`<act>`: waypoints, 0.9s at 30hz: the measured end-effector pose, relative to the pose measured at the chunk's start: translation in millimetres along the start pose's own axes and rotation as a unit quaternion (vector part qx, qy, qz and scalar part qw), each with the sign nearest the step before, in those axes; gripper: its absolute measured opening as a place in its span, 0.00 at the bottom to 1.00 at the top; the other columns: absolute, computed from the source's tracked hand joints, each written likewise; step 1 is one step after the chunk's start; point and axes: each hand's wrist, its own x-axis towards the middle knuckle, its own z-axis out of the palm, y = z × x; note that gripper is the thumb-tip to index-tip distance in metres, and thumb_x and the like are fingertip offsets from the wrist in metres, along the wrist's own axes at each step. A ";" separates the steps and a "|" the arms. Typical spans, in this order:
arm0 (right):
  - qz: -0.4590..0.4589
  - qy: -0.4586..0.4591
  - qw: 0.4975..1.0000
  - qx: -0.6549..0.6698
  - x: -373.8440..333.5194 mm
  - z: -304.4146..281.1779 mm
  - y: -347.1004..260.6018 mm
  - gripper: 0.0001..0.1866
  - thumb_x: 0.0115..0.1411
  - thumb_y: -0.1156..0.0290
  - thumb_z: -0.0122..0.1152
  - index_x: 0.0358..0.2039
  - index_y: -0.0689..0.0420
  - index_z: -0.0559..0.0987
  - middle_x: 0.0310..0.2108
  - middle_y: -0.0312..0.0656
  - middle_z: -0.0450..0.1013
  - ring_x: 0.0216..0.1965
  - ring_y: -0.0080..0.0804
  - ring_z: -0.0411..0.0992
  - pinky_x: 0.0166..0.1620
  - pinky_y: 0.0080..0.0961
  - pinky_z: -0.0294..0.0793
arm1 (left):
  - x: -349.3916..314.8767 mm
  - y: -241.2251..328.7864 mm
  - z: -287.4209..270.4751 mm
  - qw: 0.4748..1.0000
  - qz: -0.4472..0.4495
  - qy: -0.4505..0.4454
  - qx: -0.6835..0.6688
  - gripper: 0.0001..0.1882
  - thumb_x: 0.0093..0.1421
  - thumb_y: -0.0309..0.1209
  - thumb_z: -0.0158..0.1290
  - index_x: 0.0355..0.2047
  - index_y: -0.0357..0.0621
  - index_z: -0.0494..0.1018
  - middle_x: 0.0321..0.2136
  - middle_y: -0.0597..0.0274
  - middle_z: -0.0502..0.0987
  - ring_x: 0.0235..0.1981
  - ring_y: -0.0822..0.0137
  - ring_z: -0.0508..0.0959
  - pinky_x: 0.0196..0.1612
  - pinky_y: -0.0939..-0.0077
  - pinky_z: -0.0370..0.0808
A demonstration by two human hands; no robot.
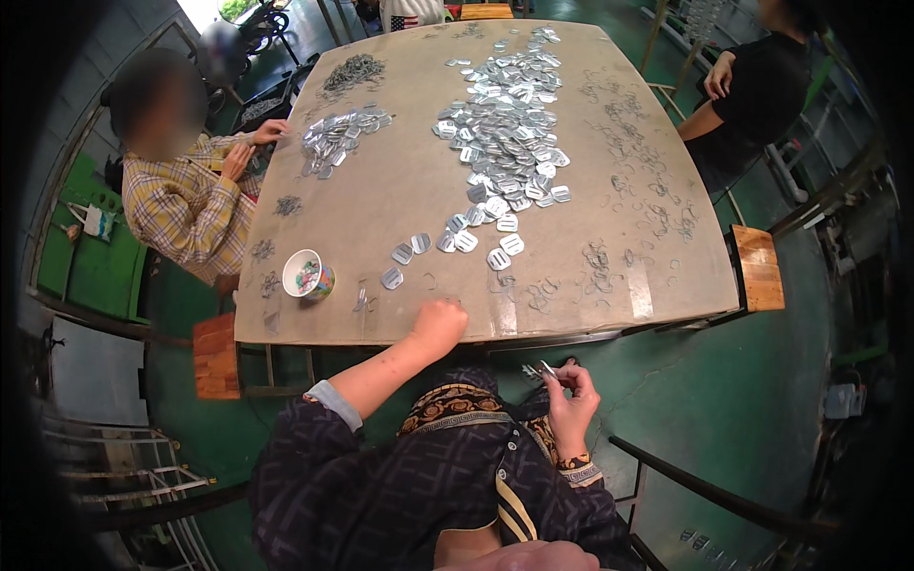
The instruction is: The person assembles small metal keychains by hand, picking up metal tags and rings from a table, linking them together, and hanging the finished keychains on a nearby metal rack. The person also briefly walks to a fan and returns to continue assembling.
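My left hand (439,322) rests as a closed fist on the near edge of the tan table (400,190), beside a few loose wire rings; whether it holds anything is hidden. My right hand (571,390) is below the table edge over my lap, fingers pinched on a small silver metal tag (546,368). A long spread of flat silver metal tags (503,133) runs down the table's middle toward me. Thin wire rings (657,205) lie scattered on the right side.
A small patterned bowl (307,274) stands at the near left. A person in a plaid shirt (186,205) works at the left by another tag heap (338,133). A person in black (752,95) sits far right. Wooden stools (759,268) flank the table.
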 end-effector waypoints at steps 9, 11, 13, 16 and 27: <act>0.026 -0.058 0.996 0.059 3.2 19.5 -1.4 0.08 0.51 0.83 0.65 0.32 0.65 0.75 0.27 0.38 0.76 0.30 0.20 0.74 0.37 0.17 0.74 | 3.1 1.8 -13.2 0.912 -0.099 0.014 -0.397 0.03 0.48 0.24 0.57 0.23 0.38 0.75 0.21 0.60 0.78 0.23 0.71 0.79 0.26 0.75 0.75; 0.023 -0.067 0.996 0.045 2.6 22.0 -6.0 0.08 0.52 0.83 0.64 0.32 0.65 0.75 0.27 0.38 0.76 0.30 0.20 0.75 0.36 0.17 0.74 | -9.0 23.1 -40.5 0.790 -0.114 -0.023 -0.601 0.04 0.48 0.24 0.59 0.24 0.38 0.75 0.20 0.66 0.77 0.23 0.79 0.76 0.25 0.81 0.72; 0.013 -0.073 0.997 0.029 2.8 23.3 -10.9 0.07 0.51 0.83 0.64 0.31 0.65 0.75 0.26 0.39 0.76 0.29 0.20 0.75 0.35 0.18 0.74 | -20.7 46.3 -63.6 0.711 -0.099 -0.061 -0.693 0.05 0.50 0.24 0.60 0.23 0.38 0.74 0.21 0.71 0.76 0.23 0.83 0.72 0.27 0.87 0.68; -0.003 -0.078 0.997 0.015 -0.4 23.8 -16.7 0.08 0.51 0.82 0.65 0.32 0.64 0.75 0.27 0.39 0.77 0.30 0.21 0.76 0.35 0.18 0.74 | -28.5 61.6 -67.6 0.771 -0.030 -0.001 -0.636 0.05 0.49 0.23 0.60 0.23 0.38 0.74 0.21 0.70 0.73 0.20 0.81 0.67 0.24 0.85 0.65; -0.086 -0.092 0.992 -0.021 -3.5 15.7 -22.9 0.14 0.50 0.82 0.65 0.38 0.62 0.75 0.30 0.41 0.78 0.34 0.28 0.78 0.38 0.22 0.74 | -26.3 75.2 -54.0 0.813 0.090 0.171 -0.550 0.06 0.48 0.21 0.57 0.25 0.40 0.70 0.28 0.60 0.77 0.30 0.60 0.77 0.38 0.68 0.71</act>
